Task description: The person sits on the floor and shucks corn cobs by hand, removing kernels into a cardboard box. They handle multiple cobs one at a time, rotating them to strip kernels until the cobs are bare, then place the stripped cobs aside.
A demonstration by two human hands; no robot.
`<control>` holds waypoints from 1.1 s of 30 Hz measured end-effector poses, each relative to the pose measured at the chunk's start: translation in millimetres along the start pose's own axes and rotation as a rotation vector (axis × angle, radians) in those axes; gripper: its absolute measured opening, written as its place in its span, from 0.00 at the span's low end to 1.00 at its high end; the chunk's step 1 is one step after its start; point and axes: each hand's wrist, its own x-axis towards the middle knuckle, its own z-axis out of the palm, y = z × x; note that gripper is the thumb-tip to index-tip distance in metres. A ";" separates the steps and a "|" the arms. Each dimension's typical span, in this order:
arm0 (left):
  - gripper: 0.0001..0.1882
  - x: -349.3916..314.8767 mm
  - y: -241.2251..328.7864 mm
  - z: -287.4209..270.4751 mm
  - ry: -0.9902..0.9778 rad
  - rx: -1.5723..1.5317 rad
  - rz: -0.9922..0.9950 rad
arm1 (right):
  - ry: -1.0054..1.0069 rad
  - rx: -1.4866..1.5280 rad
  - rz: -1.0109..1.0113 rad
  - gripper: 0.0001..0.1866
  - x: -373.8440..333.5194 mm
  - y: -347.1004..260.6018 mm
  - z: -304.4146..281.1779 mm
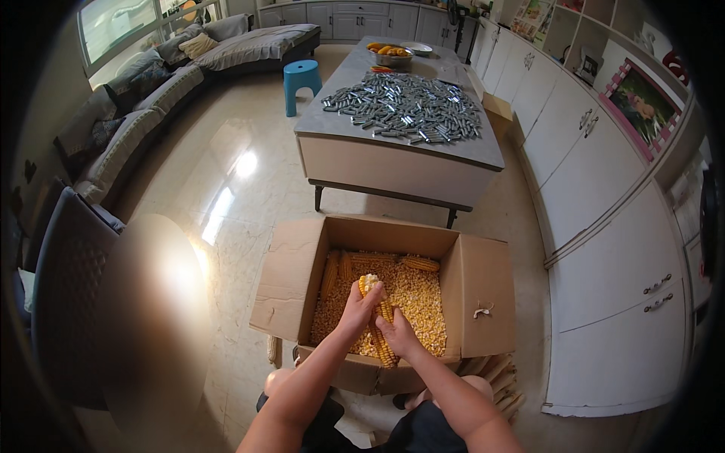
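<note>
Over an opened cardboard box [281, 287], both my hands are closed around yellow corn. My left hand [358, 308] grips the upper part of a corn cob [384, 349], near a pale bare tip. Lower down and to the right, my right hand [398, 334] presses its fingers and thumb against the corn. Whether this is one long cob or two held together, I cannot tell. Loose yellow kernels [423, 306] cover the bottom of the box beneath. Whole cobs lie along its back wall, among them one at the back right [421, 263] and some at the back left [329, 273].
Beyond the box stands a grey-topped table [317, 124] spread with many small metal cylinders [411, 106] and a bowl of yellow items [391, 54]. A blue stool [302, 79] is at its left. Stripped cobs [495, 375] lie right of the box; white cabinets [604, 257] line the right.
</note>
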 end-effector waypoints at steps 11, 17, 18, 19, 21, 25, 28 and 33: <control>0.22 -4.0 -0.9 0.0 -0.021 0.095 0.029 | 0.026 0.063 0.053 0.21 -2.0 -9.1 -1.4; 0.19 6.4 -21.3 -3.7 0.052 0.223 0.116 | 0.095 -0.213 0.022 0.21 -6.0 -14.8 3.9; 0.19 5.0 -15.3 -3.1 0.051 0.192 0.040 | 0.130 -0.206 0.009 0.21 -4.6 -9.0 5.0; 0.20 3.8 -4.7 -0.2 0.046 0.161 -0.036 | 0.169 -0.198 -0.004 0.21 -1.6 1.5 5.8; 0.22 5.3 -2.8 -5.5 -0.003 0.030 -0.192 | 0.137 0.059 0.056 0.21 1.4 0.8 4.5; 0.25 0.2 -1.5 -6.2 -0.198 -0.082 -0.449 | -0.002 0.707 0.235 0.22 8.8 -13.3 -10.0; 0.25 -8.2 -9.9 6.7 -0.265 -0.028 -0.407 | 0.133 0.732 0.143 0.25 7.7 -26.5 -7.0; 0.24 -24.8 1.2 28.6 -0.134 0.100 -0.200 | 0.399 0.415 0.050 0.29 24.1 3.6 -3.3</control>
